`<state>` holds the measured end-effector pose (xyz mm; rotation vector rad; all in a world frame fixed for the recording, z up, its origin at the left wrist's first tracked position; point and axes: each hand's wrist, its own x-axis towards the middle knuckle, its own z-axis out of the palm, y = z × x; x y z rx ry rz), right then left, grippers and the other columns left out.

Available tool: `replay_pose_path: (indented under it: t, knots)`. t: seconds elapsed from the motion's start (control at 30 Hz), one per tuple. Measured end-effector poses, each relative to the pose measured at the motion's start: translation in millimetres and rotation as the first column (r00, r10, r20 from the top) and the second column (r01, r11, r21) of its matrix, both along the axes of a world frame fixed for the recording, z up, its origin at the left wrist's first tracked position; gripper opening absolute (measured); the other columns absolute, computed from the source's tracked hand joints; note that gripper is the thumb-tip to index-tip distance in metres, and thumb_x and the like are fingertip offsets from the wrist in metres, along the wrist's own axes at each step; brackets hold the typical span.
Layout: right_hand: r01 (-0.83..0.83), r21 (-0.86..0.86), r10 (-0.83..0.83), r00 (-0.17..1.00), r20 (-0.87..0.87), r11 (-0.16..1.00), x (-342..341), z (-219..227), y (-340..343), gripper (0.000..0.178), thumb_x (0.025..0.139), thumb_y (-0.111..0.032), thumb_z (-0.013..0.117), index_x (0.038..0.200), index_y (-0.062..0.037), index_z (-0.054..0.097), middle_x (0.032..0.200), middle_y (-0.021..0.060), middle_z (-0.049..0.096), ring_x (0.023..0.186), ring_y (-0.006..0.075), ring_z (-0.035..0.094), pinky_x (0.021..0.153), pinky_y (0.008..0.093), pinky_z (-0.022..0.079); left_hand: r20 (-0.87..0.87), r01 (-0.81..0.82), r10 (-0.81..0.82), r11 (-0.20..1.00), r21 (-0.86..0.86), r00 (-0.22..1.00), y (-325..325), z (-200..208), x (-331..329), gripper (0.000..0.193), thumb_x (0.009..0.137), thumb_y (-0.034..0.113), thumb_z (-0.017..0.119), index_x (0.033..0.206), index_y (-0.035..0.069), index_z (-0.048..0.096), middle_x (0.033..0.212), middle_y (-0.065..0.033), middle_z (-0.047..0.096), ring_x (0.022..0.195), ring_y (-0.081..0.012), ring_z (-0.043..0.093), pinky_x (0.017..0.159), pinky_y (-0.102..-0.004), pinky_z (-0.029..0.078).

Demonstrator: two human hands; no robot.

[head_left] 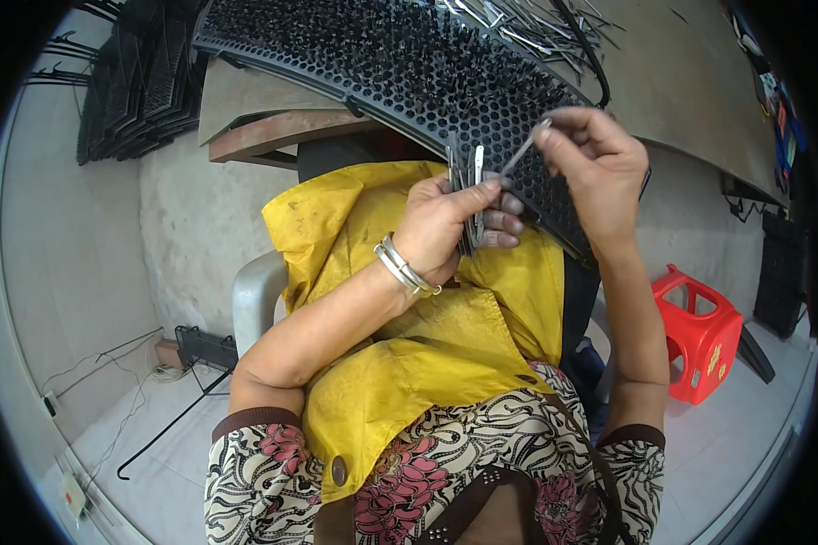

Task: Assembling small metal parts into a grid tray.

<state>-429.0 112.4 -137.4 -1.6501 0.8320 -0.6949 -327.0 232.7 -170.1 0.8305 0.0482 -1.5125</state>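
My left hand is closed round a bundle of slim metal pieces, which stick out above and below the fingers. One of them, paler and brighter, stands at the bundle's right side. To the right, my right hand pinches a single slim metal piece between thumb and forefinger, slanting down toward the left fingertips. Both hands are over the near edge of a black rack pierced with rows of round holes. Dark upright bits crowd its far part, while holes show bare nearer the hands. The metal pieces' exact kind cannot be made out.
More slim metal pieces lie loose on the brown table beyond the rack. Black racks are stacked at the far left. A red plastic stool stands on the right. A yellow apron covers my lap.
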Motion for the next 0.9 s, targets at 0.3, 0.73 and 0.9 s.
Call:
replay_pose_path:
  t: [0.3, 0.73, 0.9]
  knots:
    - [0.144, -0.739, -0.103, 0.989, 0.102, 0.658, 25.6, -19.9, -20.4, 0.014, 0.075, -0.001, 0.065, 0.088, 0.0019, 0.062, 0.073, 0.0037, 0.062, 0.061, 0.005, 0.053, 0.056, 0.0168, 0.042, -0.026, 0.059, -0.058, 0.997, 0.045, 0.998, 0.3, 0.0, 0.1, 0.015, 0.084, 0.011, 0.051, 0.091, -0.002, 0.053, 0.078, -0.0138, 0.06, 0.064, -0.0228, 0.061, 0.056, -0.0333, 0.053]
    - [-0.184, -0.367, 0.152, 0.982, -0.115, 0.912, 6.6, -3.7, 6.9, 0.013, 0.072, 0.001, 0.063, 0.085, 0.0023, 0.06, 0.074, 0.0072, 0.06, 0.06, 0.0113, 0.055, 0.053, 0.0207, 0.043, -0.056, 0.113, -0.115, 0.993, -0.028, 0.992, 1.8, 3.8, 3.2, 0.018, 0.086, 0.013, 0.051, 0.095, -0.002, 0.053, 0.08, -0.0142, 0.06, 0.065, -0.0232, 0.061, 0.052, -0.0343, 0.054]
    - [-0.193, 0.218, 0.2, 0.98, -0.009, 0.957, -6.1, 0.9, 4.2, 0.009, 0.074, 0.002, 0.062, 0.083, 0.003, 0.061, 0.066, 0.0019, 0.059, 0.054, 0.0035, 0.05, 0.05, 0.0158, 0.04, -0.057, 0.199, -0.206, 0.974, -0.112, 0.977, 1.0, 4.2, -0.9, 0.018, 0.086, 0.014, 0.052, 0.092, -0.002, 0.054, 0.077, -0.0138, 0.061, 0.063, -0.0224, 0.061, 0.049, -0.0309, 0.052]
